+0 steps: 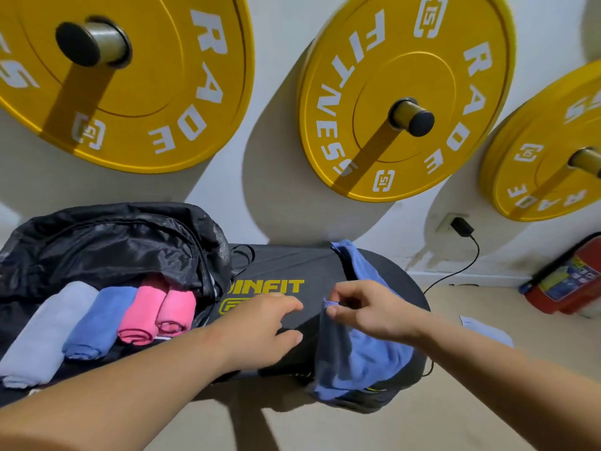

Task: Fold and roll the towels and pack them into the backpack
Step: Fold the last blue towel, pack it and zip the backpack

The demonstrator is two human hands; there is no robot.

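While left grip [260, 323] is spread over the black pad [292, 258], right grip [367, 309] pinching edge of blue towel [370, 362].

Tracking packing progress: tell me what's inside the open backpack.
The backpack holds four rolled towels at its mouth: lavender roll, blue roll, two pink rolls. Anything deeper is covered by its black top.

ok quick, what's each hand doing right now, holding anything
Left hand: open, fingers straight over the black pad, holding nothing.
Right hand: pinching an edge of the blue towel.
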